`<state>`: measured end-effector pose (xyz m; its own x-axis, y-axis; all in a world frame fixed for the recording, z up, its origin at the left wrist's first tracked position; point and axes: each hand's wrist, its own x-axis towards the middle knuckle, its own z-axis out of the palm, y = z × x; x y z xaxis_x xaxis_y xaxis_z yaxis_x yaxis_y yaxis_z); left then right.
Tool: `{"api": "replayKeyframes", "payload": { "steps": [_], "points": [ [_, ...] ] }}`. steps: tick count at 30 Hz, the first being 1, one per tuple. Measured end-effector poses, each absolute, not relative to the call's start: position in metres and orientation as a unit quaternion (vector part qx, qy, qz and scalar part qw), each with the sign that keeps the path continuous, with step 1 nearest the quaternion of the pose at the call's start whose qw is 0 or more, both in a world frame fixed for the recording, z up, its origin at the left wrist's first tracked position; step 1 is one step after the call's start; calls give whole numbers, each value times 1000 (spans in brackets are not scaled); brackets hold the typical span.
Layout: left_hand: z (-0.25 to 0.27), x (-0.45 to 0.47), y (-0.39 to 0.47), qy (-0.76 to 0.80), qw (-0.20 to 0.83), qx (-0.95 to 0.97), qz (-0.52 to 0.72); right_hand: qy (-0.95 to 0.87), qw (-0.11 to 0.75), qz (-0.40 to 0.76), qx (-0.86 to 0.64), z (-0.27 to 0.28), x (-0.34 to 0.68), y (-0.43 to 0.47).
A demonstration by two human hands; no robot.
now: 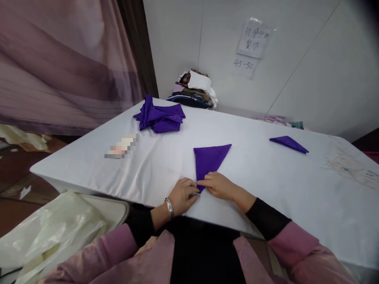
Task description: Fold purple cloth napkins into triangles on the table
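A purple cloth napkin (209, 158), folded into a triangle, lies flat on the white tablecloth in front of me. My left hand (182, 196), with a silver bracelet at the wrist, has its fingers closed at the napkin's near corner. From the other side my right hand (218, 185) rests on the lower part, index finger reaching across to the left edge and the other fingers curled. That near tip is partly hidden by my fingers. Off to the right lies another folded purple napkin (288, 144). Several more purple napkins (161, 116) sit in a loose pile at the back left.
A blurred-out flat item (122, 146) lies on the left of the table (154, 165). Folded clothes (194, 88) are stacked beyond the far edge. Handwritten paper signs (254, 38) hang on the wall. A plastic-covered chair (68, 221) stands at the near left.
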<state>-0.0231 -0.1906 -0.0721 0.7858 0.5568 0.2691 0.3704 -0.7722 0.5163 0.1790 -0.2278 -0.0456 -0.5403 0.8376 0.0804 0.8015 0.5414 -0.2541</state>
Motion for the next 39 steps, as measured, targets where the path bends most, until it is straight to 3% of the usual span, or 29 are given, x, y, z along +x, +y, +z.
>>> {"api": "replayKeyframes", "payload": {
  "steps": [8, 39],
  "points": [
    [-72, -23, -196, 287, 210, 911, 209, -872, -18, 147, -466, -19, 166, -211],
    [-74, -27, -202, 354, 202, 881, 241, -848, 25, 231, -476, -34, 161, -196]
  ]
}}
